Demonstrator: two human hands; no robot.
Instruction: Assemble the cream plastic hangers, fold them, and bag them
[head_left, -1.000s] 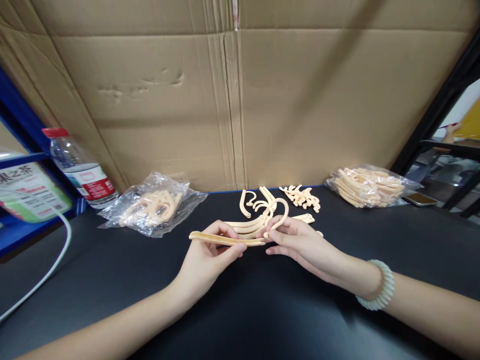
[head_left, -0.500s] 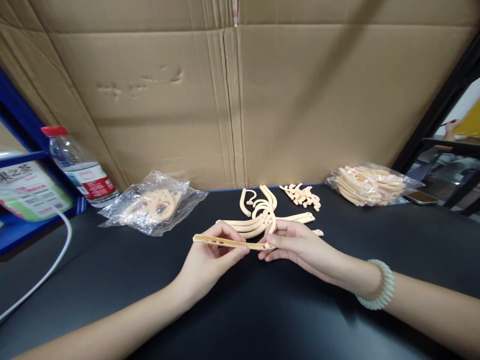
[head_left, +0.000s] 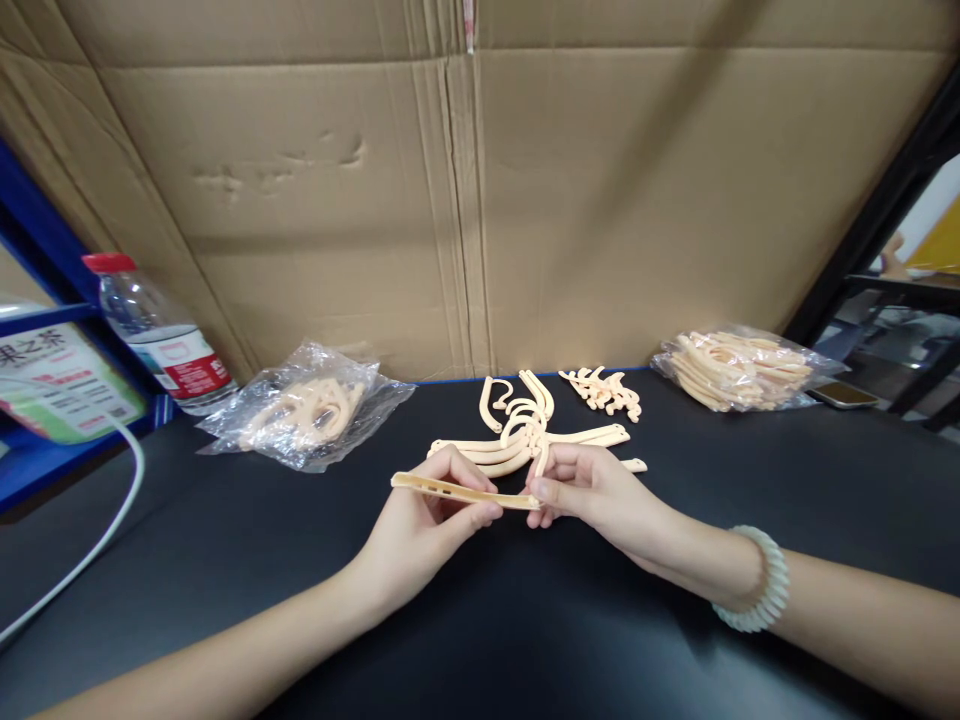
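My left hand [head_left: 418, 532] pinches a long beige plastic hanger arm [head_left: 431, 487] between thumb and fingers, holding it nearly level above the table. Small slots show along its side. At the arm's right end, my right hand [head_left: 604, 495] is closed around the lower part of a curved beige hanger hook [head_left: 542, 459]. The hook's foot meets the arm's tip, but the fingers partly hide the joint. Just beyond the hands lie loose hanger arms [head_left: 499, 466] and several hooks [head_left: 519, 408].
A heap of small curved beige pieces [head_left: 604, 391] lies at the back. Clear bags of beige parts sit at left [head_left: 304, 410] and right [head_left: 739, 370]. A red-capped bottle [head_left: 169, 340], a white cable [head_left: 124, 520] and a phone [head_left: 846, 396] are farther out. Cardboard [head_left: 337, 200] walls the back.
The hanger arm has shifted slightly right and down in my left hand. My right hand's fingers have closed in around the hook, which now leans more to the left.
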